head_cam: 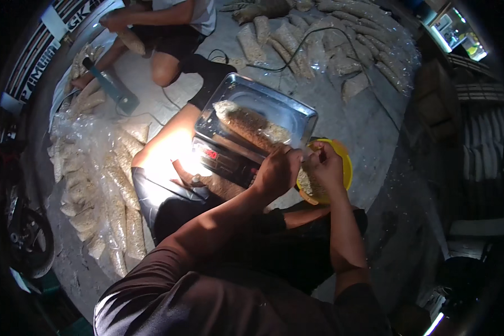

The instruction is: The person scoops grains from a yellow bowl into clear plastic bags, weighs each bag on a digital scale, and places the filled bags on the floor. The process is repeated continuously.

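A clear plastic bag [248, 124] filled with pale, grainy material lies in the shiny metal pan [277, 94] of a digital scale [224, 161] with a lit red display. My left hand [278, 170] is closed around the bag's gathered end, at the pan's near right corner. Beside it, my right hand [326, 161] pinches the thin plastic at the tip; its fingertips are partly hidden. Just below my right hand is a yellow tub [345, 168] containing loose pale grainy material [308, 182].
Another person [172, 25] sits opposite, holding a filled bag [131, 41]. A teal device, apparently a bag sealer [124, 98], stands before them. Filled bags [113, 201] pile at left; more filled bags [302, 42] lie at the back. A black cable [306, 37] crosses the sheet.
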### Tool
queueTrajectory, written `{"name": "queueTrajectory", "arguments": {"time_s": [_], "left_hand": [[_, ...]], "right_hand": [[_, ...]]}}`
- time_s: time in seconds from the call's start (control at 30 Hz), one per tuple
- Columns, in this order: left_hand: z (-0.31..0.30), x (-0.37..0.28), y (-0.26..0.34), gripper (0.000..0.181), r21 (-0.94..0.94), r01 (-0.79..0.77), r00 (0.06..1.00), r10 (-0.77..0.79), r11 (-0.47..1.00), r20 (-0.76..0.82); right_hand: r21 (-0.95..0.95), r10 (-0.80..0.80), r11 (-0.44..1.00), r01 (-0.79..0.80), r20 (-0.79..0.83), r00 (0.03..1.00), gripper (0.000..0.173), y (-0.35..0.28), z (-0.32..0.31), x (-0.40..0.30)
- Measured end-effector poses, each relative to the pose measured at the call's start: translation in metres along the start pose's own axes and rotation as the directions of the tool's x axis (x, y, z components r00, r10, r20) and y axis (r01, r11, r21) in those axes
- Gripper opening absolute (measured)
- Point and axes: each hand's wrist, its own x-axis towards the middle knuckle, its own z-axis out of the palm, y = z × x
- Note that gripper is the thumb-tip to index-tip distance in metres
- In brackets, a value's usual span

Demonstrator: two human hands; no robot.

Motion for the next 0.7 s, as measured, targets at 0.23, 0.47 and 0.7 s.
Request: {"name": "queueTrajectory", "arguments": {"time_s": [0.23, 0.47, 0.7], "left_hand": [[-0.035, -0.057, 0.042, 0.033, -0.326, 0.166, 0.803, 0.064, 0.931, 0.592], [0.016, -0.102, -0.036, 0.046, -0.104, 0.373, 0.357, -0.039, 0.922, 0.933], [0.010, -0.099, -0.033, 0.044, -0.079, 0.397, 0.325, -0.059, 0.914, 0.944]], "right_hand": [[-0.022, 0.167, 0.985, -0.170, -0.103, 0.980, 0.033, 0.040, -0.034, 0.105], [-0.105, -0.014, 0.992, 0.063, 0.418, 0.908, 0.020, 0.128, 0.057, 0.292], [-0.519, -0.081, 0.837, 0.174, 0.197, 0.977, 0.033, 0.095, 0.110, 0.323]]}}
